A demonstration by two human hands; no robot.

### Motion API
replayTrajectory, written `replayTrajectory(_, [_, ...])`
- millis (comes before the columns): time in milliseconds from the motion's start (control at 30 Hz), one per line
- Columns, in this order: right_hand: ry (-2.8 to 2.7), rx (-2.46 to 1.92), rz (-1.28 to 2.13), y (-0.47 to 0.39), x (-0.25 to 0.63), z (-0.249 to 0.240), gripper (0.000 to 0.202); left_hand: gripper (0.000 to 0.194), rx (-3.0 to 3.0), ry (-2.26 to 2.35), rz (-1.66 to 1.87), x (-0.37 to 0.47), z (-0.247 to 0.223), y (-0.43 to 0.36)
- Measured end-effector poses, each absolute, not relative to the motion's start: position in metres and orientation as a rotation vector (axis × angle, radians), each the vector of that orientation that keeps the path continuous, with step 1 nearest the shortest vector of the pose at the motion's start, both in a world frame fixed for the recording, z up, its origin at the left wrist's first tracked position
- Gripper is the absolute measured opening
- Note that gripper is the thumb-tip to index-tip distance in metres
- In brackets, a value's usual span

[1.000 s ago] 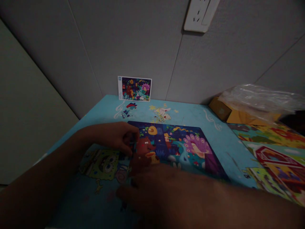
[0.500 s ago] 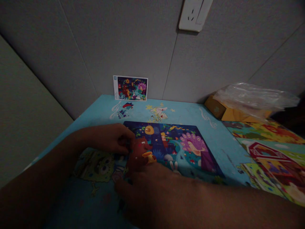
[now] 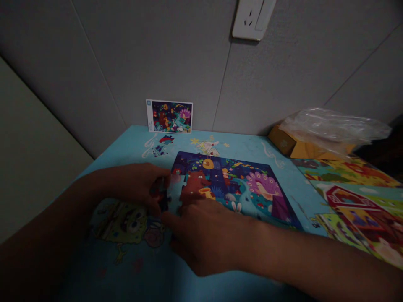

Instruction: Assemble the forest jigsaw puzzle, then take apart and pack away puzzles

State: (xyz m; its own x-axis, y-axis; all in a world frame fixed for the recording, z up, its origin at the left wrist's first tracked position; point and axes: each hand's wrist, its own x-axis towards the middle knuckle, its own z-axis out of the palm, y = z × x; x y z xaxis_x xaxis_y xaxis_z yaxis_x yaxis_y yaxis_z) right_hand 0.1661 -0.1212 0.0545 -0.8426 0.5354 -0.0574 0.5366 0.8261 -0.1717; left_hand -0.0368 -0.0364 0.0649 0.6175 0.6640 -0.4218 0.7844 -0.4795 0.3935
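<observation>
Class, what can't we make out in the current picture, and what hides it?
- Puzzle's near left part: head view, behind the right hand.
- Full shape of the loose piece: head view, left hand's fingers and shadow.
- Fine print on the card: head view, too small.
- Top of the wall socket: head view, cut off by the upper edge.
- Part of the box: head view, beneath glossy plastic.
</observation>
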Motion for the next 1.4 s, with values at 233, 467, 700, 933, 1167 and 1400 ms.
replayTrajectory(233, [2.864, 0.864, -0.344, -0.134, 0.164, 0.063, 0.048, 0.032, 2.279, 1.167, -0.305, -0.037, 0.062, -0.040])
replayTrajectory(467, [2.757, 1.140, -0.132, -0.164, 0.142, 0.045, 0.032, 0.027, 2.433, 1.068, -0.157, -0.030, 0.059, -0.039])
replayTrajectory(700, [2.757, 1.134, -0.037, -0.164, 0.148, 0.044, 0.035, 0.028, 2.401, 1.011, -0.134, -0.027, 0.057, -0.037])
replayTrajectory(933, [2.748, 1.076, -0.162, -0.161, 0.149, 0.051, 0.027, 0.032, 2.454, 1.089, -0.041, -0.027, 0.052, -0.035])
replayTrajectory(1167, [2.697, 1.046, -0.176, -0.161, 0.149, 0.054, 0.033, 0.028, 2.508, 1.106, -0.039, -0.027, 0.050, -0.033])
replayTrajectory(1400, [2.646, 1.071, -0.100, -0.162, 0.154, 0.048, 0.045, 0.031, 2.440, 1.183, -0.035, -0.029, 0.051, -0.034])
